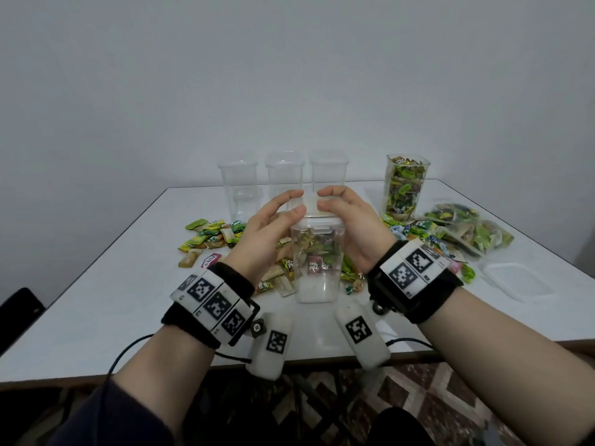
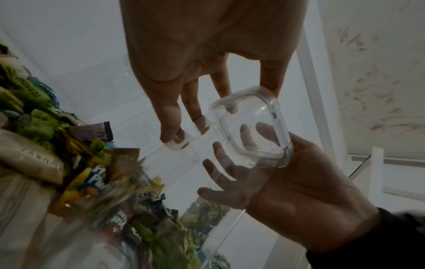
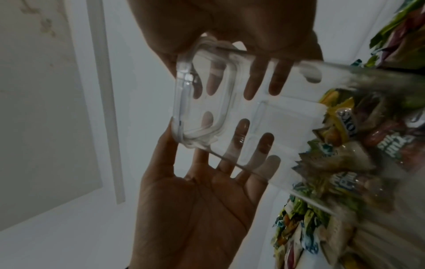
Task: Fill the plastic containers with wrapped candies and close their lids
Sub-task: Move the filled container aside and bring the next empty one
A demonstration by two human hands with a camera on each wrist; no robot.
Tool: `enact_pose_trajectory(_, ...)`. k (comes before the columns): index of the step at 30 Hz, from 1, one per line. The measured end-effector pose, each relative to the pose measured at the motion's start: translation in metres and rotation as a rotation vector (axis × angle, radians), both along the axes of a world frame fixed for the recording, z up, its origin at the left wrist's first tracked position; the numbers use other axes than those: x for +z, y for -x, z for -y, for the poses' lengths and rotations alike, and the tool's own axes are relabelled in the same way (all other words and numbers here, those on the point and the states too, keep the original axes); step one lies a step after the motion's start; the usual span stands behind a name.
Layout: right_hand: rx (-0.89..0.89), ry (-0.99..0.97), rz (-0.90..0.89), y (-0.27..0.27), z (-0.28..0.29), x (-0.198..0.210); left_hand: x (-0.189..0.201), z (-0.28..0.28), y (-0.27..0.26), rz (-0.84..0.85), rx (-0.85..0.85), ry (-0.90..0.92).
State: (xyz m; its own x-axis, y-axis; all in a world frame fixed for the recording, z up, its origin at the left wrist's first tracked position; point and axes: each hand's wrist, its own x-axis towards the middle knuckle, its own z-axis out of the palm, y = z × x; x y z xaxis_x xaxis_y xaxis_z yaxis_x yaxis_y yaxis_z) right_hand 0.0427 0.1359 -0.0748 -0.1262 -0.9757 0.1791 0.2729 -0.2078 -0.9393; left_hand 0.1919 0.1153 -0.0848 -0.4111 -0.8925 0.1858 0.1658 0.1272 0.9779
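A clear plastic container (image 1: 317, 262), about half full of wrapped candies (image 1: 317, 249), stands upright at the middle of the white table (image 1: 106, 300). Its clear lid (image 1: 314, 213) sits on top. My left hand (image 1: 277, 220) is at the lid's left and my right hand (image 1: 344, 217) at its right. Both reach their fingers over the lid, with the thumbs against its near edge. In the left wrist view my left fingers (image 2: 170, 120) stretch straight down to the lid (image 2: 253, 127). In the right wrist view the lid (image 3: 202, 102) lies between both open palms.
Three empty clear containers (image 1: 285, 178) stand in a row at the back. A lidless container full of candies (image 1: 406, 188) stands back right, with bags of candies (image 1: 467, 230) beside it. Loose candies (image 1: 209, 236) lie left of centre. A spare lid (image 1: 512, 281) lies at the right.
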Motion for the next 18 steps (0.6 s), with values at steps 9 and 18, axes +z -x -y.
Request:
enact_pose_trajectory(9,-0.004,-0.009,0.065,0.004,0.030,0.004,0.001,0.032,0.008,-0.037,0.030,-0.054)
enact_pose_trajectory(18,0.007,-0.006,0.081,0.007,0.038,0.002,0.001,0.037,0.013,-0.068,0.105,-0.052)
